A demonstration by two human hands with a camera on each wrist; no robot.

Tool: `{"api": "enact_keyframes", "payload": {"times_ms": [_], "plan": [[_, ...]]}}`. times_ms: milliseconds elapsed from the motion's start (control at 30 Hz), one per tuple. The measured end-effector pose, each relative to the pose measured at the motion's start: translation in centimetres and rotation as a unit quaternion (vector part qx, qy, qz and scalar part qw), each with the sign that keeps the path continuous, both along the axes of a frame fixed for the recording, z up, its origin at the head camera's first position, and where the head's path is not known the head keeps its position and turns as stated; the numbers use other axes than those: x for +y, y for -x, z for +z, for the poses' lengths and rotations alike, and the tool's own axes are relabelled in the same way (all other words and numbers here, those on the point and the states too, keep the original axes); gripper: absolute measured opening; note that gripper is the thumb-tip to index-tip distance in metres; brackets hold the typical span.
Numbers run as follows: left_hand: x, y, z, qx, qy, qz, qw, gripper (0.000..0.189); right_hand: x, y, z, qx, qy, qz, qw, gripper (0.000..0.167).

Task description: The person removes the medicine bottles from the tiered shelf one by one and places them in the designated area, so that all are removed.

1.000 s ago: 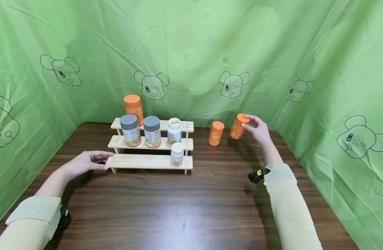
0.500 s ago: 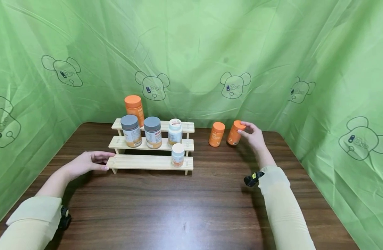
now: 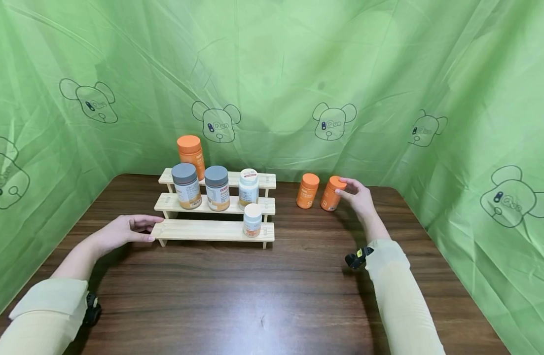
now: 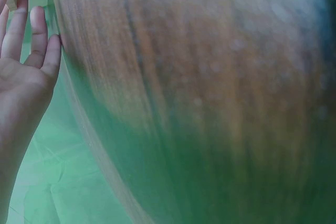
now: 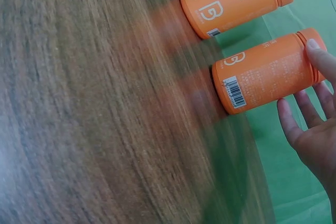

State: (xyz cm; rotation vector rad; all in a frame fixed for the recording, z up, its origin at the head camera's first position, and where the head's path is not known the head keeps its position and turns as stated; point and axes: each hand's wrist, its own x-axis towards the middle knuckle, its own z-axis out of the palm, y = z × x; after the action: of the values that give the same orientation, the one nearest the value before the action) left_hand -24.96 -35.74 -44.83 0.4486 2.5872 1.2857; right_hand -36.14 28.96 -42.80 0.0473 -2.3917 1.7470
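At the right, my right hand (image 3: 359, 198) holds an orange pill bottle (image 3: 330, 195) near its cap, thumb on the near side and fingers behind. The bottle stands upright on the table; its barcode (image 5: 234, 92) shows in the right wrist view. Close to its left is a matching orange bottle (image 3: 307, 191). My left hand (image 3: 116, 234) grips the left end of a three-tier wooden display shelf (image 3: 200, 230), thumb at the front corner and index finger at the back corner of the lowest tier. In the left wrist view its other fingers (image 4: 38, 30) are extended.
A taller orange bottle (image 3: 191, 154) is on the top tier. Two grey-capped jars (image 3: 186, 190) and a white bottle (image 3: 248, 188) stand on the middle tier, and a small white bottle (image 3: 252, 223) on the lowest. Green cloth (image 3: 272, 74) surrounds the brown table (image 3: 254, 296).
My right hand has brought the tilted orange bottle down and left, and it now stands upright beside the other one. My left hand has stayed at the shelf.
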Motion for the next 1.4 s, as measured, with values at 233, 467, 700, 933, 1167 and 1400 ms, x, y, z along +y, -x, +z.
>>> {"api": "enact_keyframes", "payload": {"times_ms": [233, 467, 700, 933, 1167, 1400], "plan": [[-0.1, -0.1, -0.1, 0.003, 0.002, 0.000, 1.0000, 0.057, -0.2, -0.1, -0.1, 0.002, 0.009, 0.007, 0.9999, 0.052], [-0.1, -0.1, 0.0, 0.007, 0.005, 0.004, 1.0000, 0.057, -0.3, 0.0, 0.0, 0.005, 0.008, 0.010, 0.9999, 0.051], [-0.1, 0.0, 0.0, -0.001, 0.002, 0.006, 1.0000, 0.058, -0.4, -0.1, 0.5, 0.004, -0.002, 0.023, 0.9997, 0.051], [-0.2, 0.0, 0.2, 0.003, 0.005, 0.005, 1.0000, 0.058, -0.6, -0.5, 2.1, 0.021, -0.035, 0.046, 0.9981, 0.057], [-0.1, -0.1, 0.3, 0.001, 0.006, 0.007, 1.0000, 0.058, -1.0, -0.9, 4.5, 0.006, -0.037, 0.059, 0.9976, 0.056], [0.1, 0.0, 0.1, -0.001, 0.003, 0.007, 1.0000, 0.058, -1.8, -1.5, 6.9, -0.002, -0.049, 0.063, 0.9968, 0.056]]}}
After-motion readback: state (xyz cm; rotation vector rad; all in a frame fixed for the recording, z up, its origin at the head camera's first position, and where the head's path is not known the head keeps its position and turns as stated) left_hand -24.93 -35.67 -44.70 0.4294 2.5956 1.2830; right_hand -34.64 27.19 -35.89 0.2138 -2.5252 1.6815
